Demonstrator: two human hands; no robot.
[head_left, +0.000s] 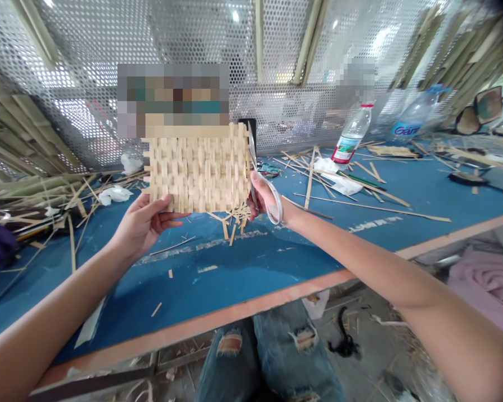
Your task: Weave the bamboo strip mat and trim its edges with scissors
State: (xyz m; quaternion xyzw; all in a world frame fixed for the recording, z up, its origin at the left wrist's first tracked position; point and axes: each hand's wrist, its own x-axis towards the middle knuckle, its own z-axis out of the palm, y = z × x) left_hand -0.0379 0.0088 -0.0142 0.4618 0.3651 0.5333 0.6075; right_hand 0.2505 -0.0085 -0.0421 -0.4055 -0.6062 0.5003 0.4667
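A woven panel of pale bamboo strips (197,170) is held up over the table, with short strip ends sticking out along its left and right edges. My left hand (153,216) grips its lower left edge, thumb in front and fingers behind. In my right hand (263,195) is a pair of scissors (274,210) with white handles. Their blades point upward along the panel's right edge. Part of the scissors is hidden by my fingers, and blurred squares cover the area above the panel.
Cut strips (235,220) lie on the blue tabletop (235,268) below the panel. A red-capped bottle (350,137) and a larger blue-capped bottle (414,117) stand at the back right. Bamboo poles (8,117) lean at the left. A perforated metal screen (159,33) rises behind.
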